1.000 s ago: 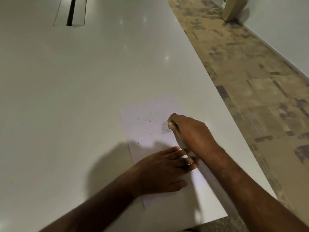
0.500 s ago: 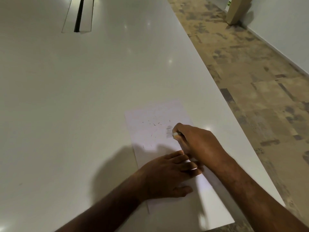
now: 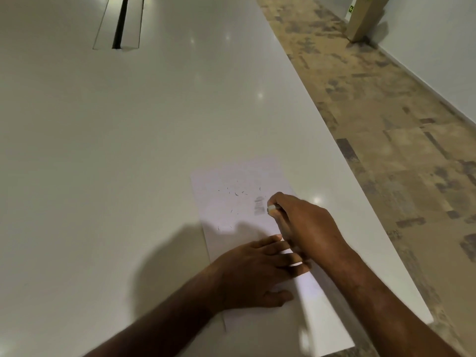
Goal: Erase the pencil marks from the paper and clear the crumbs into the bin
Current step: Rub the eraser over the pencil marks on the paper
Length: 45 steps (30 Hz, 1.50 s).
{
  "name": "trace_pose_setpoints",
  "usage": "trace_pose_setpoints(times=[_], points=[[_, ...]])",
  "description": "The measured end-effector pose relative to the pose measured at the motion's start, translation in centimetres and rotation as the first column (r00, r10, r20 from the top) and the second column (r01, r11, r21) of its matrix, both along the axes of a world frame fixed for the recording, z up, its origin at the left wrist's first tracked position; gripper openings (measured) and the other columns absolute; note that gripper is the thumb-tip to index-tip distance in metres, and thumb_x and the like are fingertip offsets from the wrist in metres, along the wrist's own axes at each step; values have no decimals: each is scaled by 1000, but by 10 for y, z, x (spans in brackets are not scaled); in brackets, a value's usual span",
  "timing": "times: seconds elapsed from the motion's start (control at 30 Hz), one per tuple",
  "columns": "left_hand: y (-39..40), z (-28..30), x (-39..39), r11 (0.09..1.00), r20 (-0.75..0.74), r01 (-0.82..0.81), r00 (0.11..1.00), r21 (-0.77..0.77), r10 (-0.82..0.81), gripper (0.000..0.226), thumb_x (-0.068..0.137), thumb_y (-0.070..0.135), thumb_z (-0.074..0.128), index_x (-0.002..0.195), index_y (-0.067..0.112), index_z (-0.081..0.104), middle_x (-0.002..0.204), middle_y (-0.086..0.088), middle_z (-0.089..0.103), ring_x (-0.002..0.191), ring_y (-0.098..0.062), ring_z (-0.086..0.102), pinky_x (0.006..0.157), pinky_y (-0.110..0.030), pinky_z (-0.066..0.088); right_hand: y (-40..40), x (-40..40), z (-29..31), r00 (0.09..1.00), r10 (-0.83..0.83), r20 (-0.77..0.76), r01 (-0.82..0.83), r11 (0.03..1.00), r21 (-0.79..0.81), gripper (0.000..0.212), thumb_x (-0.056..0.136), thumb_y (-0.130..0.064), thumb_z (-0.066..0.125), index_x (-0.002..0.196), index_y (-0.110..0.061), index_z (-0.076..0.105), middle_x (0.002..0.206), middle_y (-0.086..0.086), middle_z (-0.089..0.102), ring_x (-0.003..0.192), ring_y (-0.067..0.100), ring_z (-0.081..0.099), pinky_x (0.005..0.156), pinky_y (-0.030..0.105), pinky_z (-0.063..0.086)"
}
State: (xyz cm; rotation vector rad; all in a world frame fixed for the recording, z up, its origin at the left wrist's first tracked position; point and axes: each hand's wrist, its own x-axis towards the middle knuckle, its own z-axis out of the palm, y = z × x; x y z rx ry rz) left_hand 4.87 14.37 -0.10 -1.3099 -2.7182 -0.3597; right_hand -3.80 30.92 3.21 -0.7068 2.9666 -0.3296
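Note:
A white sheet of paper (image 3: 231, 186) lies on the white table near its right edge. A grey patch of pencil marks (image 3: 258, 207) shows at the sheet's middle right, and several dark eraser crumbs (image 3: 235, 194) are scattered left of it. My right hand (image 3: 301, 222) pinches a small white eraser (image 3: 271, 208), whose tip rests on the paper just right of the marks. My left hand (image 3: 257, 271) lies flat on the lower part of the sheet with fingers spread, pressing it down. No bin is in view.
The table (image 3: 103, 150) stretches far to the left and back, with a dark cable slot (image 3: 121, 21) at the far end. Its right edge drops to a patterned floor (image 3: 386, 124). A brown cardboard box (image 3: 365, 19) stands by the wall at the far right.
My right hand with the eraser has slid slightly right and back over the pencil patch. The left hand stays pressed on the sheet. The camera has shifted a little.

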Motion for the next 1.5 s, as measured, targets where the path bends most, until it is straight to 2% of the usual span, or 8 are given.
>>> trace_pose_setpoints(times=[0.1, 0.27, 0.53, 0.73, 0.9, 1.03, 1.2, 1.5], points=[[-2, 2, 1, 1000, -24, 12, 1000, -25, -13, 53, 107, 49, 43, 152, 21, 48, 154, 2, 49, 148, -20, 35, 129, -37, 13, -12, -13, -1, 999, -13, -41, 13, 1000, -10, 11, 110, -36, 43, 102, -35, 51, 86, -8, 64, 68, 13, 57, 64, 33, 52], [0, -2, 0, 1000, 7, 17, 1000, -11, -17, 54, 108, 48, 42, 154, 20, 46, 149, 1, 52, 143, -21, 42, 125, -40, 23, -4, 2, 4, 1000, 7, -4, -7, 996, 93, 6, 106, -33, 45, 101, -32, 46, 82, -6, 61, 63, 13, 56, 63, 36, 55], [0, -4, -1, 999, 27, 29, 999, -34, -29, 54, 109, 48, 39, 155, 21, 42, 157, 1, 43, 149, -21, 34, 125, -41, 22, -28, -18, 3, 998, 2, -67, -4, 1000, -17, 10, 111, -38, 45, 106, -33, 53, 92, -10, 67, 69, 15, 59, 70, 36, 56], [0, -5, 0, 1000, 13, 18, 1000, -26, -18, 54, 108, 47, 38, 156, 21, 43, 147, 1, 51, 138, -22, 45, 125, -40, 23, -18, -1, 1, 998, 16, -66, -15, 1000, 16, 7, 109, -37, 45, 107, -35, 50, 92, -9, 67, 68, 16, 60, 67, 37, 56], [-1, -2, -2, 999, 23, 35, 999, 2, -35, 52, 109, 44, 39, 153, 19, 45, 157, -1, 45, 151, -22, 33, 126, -41, 20, -35, -25, 3, 995, -7, -100, 2, 999, -53, 13, 111, -39, 45, 103, -33, 54, 89, -11, 66, 67, 13, 58, 68, 35, 55], [-1, -5, -1, 999, 25, 29, 999, -20, -28, 53, 109, 47, 37, 156, 22, 43, 153, 3, 48, 141, -20, 42, 125, -39, 23, -26, -10, 6, 999, -10, -51, 13, 998, 55, 9, 110, -38, 47, 107, -33, 54, 91, -11, 65, 69, 13, 57, 61, 29, 44], [-1, -4, -1, 999, 25, 40, 999, -20, -39, 54, 109, 47, 35, 156, 21, 41, 155, 1, 45, 145, -22, 39, 126, -40, 20, -29, -14, 7, 999, -20, -41, 20, 1000, -12, 9, 110, -37, 48, 108, -32, 56, 94, -11, 67, 72, 14, 60, 72, 36, 56], [-1, 0, -1, 998, 71, 28, 997, 52, -32, 47, 107, 40, 47, 148, 19, 54, 154, -1, 52, 151, -19, 35, 128, -38, 19, -25, 18, 10, 998, 36, 47, -38, 999, 22, 13, 110, -34, 41, 104, -32, 52, 88, -10, 62, 73, 16, 55, 69, 39, 51]])
